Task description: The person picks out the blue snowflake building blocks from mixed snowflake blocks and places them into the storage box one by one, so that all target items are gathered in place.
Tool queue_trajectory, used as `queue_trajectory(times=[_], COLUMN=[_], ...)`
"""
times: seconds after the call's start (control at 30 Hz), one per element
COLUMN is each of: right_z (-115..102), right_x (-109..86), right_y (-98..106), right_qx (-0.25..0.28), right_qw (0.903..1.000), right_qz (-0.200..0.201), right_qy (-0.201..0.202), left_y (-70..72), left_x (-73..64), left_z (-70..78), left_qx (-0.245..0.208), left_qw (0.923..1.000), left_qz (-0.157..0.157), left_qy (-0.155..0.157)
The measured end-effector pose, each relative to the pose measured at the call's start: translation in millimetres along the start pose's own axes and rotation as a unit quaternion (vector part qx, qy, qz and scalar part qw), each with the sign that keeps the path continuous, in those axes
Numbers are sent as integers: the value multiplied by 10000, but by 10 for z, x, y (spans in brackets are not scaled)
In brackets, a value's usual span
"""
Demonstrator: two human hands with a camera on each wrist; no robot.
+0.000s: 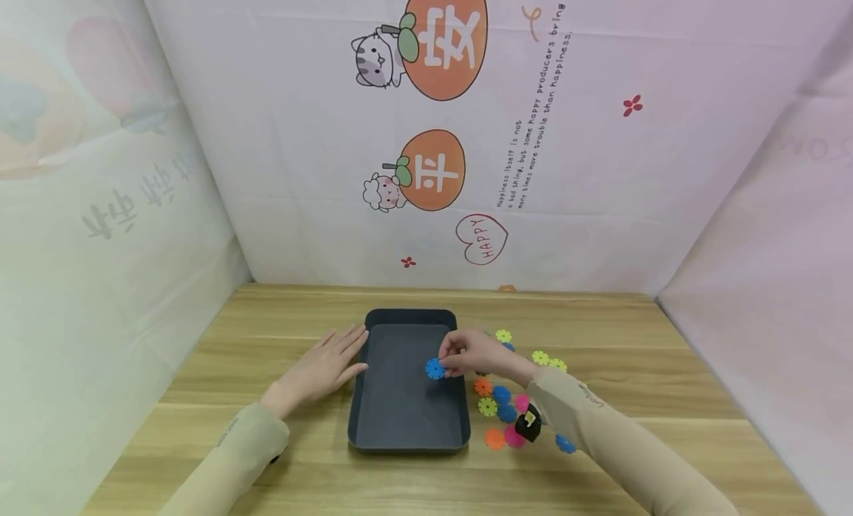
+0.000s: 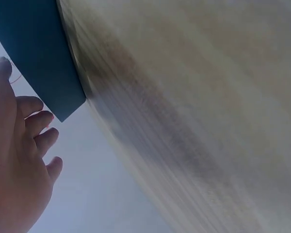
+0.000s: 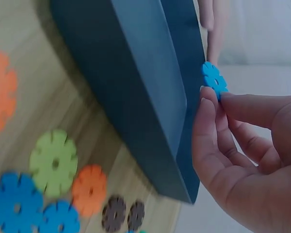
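Between thumb and fingertips, my right hand pinches a blue notched plastic disc. The disc is over the right part of a dark grey tray, whose visible floor is bare. In the right wrist view the blue disc shows a small centre hole and slots round its edge, with the right hand gripping its rim. My left hand lies with fingers extended at the tray's left rim. The left wrist view shows the left hand beside the tray's wall.
Right of the tray, loose notched discs lie on the wooden table: a yellow-green disc, an orange disc, a pink disc and several others. Brown discs lie near the tray. A printed cloth stands behind the table.
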State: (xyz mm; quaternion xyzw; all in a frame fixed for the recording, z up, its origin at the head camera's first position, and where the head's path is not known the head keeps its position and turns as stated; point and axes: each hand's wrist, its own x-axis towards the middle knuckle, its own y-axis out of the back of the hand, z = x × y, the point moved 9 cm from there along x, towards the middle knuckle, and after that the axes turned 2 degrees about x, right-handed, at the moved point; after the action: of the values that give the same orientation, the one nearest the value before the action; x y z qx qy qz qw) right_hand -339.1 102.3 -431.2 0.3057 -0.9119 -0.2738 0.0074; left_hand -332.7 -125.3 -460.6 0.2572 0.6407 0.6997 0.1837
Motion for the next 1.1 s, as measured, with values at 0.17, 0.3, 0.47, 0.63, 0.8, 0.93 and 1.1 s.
queue_trajectory(times=[0.17, 0.3, 0.47, 0.63, 0.8, 0.93, 1.1], right_z=[-90, -114, -104, -81, -81, -83, -85], right_x=[74, 130, 215, 264, 293, 309, 309], right_y=[-201, -334, -495, -670, -801, -876, -959], right_qx=[235, 302, 349, 271, 248, 206, 105], right_qw=[9995, 9990, 9983, 9974, 9960, 9952, 9948], right_qz=[-206, -311, -336, -417, -490, -489, -514], right_qy=[-5, -148, -328, -529, -709, -818, -876], left_y=[-6, 7, 25, 36, 23, 0, -21], left_x=[27, 32, 48, 45, 37, 28, 15], left_z=[-29, -31, -33, -29, -40, -58, -61], left_qx=[55, 76, 131, 126, 62, 1, 3], left_qw=[10000, 10000, 9998, 9998, 9999, 9999, 9999], left_qz=[19, 47, 119, 136, 102, 77, 73], left_qy=[-8, -13, -42, -50, 9, 65, 76])
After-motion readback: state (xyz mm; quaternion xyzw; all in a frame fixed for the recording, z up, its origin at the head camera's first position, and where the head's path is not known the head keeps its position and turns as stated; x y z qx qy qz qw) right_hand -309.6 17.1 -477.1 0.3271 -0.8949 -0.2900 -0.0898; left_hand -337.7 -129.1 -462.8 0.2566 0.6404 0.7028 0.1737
